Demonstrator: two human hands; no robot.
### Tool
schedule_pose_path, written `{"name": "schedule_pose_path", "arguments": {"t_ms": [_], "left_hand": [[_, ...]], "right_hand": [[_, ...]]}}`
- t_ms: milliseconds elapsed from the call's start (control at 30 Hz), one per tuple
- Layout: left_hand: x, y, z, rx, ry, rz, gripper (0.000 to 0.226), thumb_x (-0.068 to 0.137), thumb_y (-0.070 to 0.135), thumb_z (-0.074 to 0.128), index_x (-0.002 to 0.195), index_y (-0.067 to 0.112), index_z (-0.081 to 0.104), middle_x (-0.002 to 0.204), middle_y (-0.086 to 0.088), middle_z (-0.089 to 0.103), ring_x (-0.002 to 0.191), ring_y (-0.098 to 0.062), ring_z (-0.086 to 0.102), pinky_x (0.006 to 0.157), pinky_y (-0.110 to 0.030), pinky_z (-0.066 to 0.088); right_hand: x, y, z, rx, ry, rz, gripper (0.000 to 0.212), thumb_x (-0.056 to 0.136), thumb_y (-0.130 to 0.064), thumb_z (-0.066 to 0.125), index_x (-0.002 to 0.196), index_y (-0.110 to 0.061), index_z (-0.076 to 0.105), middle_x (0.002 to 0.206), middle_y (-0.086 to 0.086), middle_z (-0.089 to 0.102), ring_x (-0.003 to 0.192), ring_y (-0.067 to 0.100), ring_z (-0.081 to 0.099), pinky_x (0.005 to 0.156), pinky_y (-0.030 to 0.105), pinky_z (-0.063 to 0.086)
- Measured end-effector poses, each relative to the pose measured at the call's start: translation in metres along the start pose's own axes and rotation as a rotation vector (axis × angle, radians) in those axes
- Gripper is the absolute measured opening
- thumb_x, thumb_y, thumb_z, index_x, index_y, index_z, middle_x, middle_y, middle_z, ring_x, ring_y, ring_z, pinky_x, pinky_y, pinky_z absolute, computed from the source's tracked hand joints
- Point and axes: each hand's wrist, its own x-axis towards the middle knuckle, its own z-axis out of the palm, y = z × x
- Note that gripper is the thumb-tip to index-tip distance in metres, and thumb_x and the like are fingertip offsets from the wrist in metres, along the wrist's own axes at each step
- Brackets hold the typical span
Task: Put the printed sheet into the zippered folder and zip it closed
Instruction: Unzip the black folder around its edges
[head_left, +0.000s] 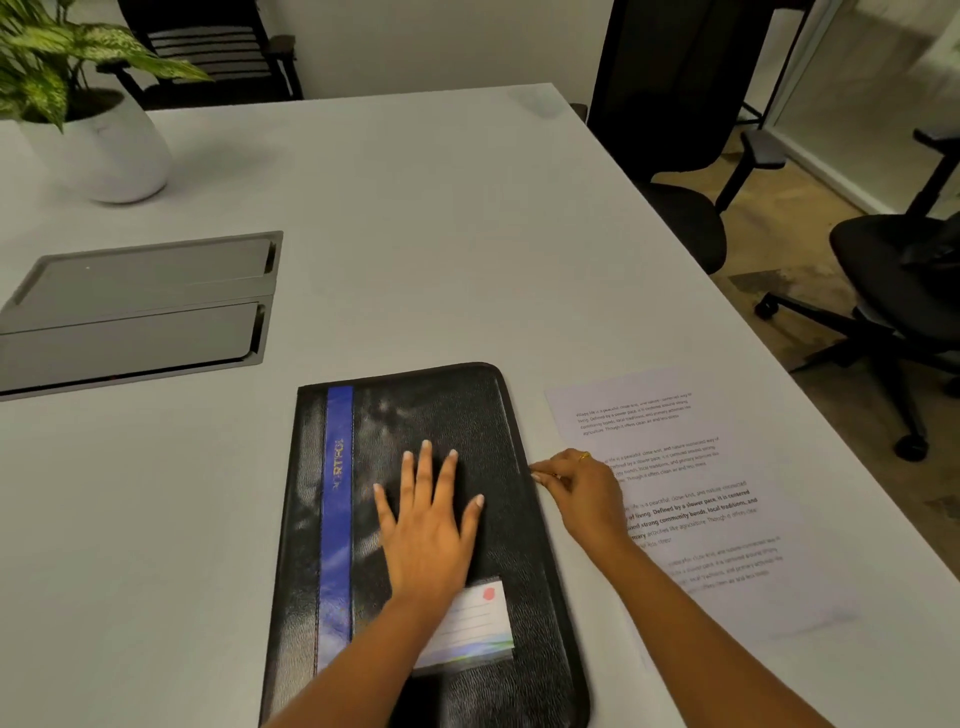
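The left hand (426, 525) is lying flat, fingers spread, on the black folder (498, 415); the right hand (582, 491) is pinching something small at its right edge, beside the printed sheet (727, 525)

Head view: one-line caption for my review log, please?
Left hand flat on closed black folder; right hand pinching at its right edge; printed sheet alongside on table.
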Motion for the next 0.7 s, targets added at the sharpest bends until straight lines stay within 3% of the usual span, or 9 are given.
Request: {"name": "schedule_pose_path", "arguments": {"t_ms": [133,367,533,700], "left_hand": [[-0.005,0.001,0.008,0.075,-0.037,-0.007,0.062,0.089,0.063,0.014,0.146,0.038,0.005,0.158,0.008,0.000,0.145,-0.015,-0.009,0.115,-0.048,-0.009],[-0.005,0.003,0.009,0.075,-0.026,-0.027,0.072,0.081,0.069,-0.003,0.146,0.038,0.007,0.158,0.009,0.003,0.146,-0.014,-0.006,0.115,-0.048,-0.007],[-0.004,0.002,0.010,0.065,-0.027,-0.036,0.068,0.083,0.066,0.002,0.146,0.039,0.007,0.158,0.010,0.003,0.145,-0.013,-0.006,0.116,-0.048,-0.006],[-0.005,0.004,0.009,0.081,-0.039,-0.036,0.077,0.077,0.067,-0.010,0.146,0.039,0.007,0.158,0.010,0.003,0.146,-0.014,-0.005,0.115,-0.051,-0.004]], "right_hand": [[-0.002,0.004,-0.001,0.024,0.023,0.039,0.014,0.083,-0.026,0.064,0.092,-0.019,0.074,0.093,0.001,0.072,0.078,0.009,0.057,0.067,0.022,0.042],[0.003,0.009,-0.006,0.017,-0.017,-0.021,0.014,0.082,-0.024,0.066,0.091,-0.017,0.074,0.093,0.004,0.073,0.084,0.015,0.064,0.072,0.021,0.045],[0.006,0.012,-0.006,0.014,-0.042,-0.048,0.014,0.083,-0.025,0.066,0.091,-0.017,0.073,0.092,0.004,0.073,0.082,0.014,0.063,0.070,0.019,0.043],[0.004,0.012,-0.006,0.061,-0.025,-0.042,0.012,0.081,-0.021,0.068,0.089,-0.014,0.074,0.089,0.005,0.073,0.079,0.017,0.064,0.067,0.019,0.043]]}}
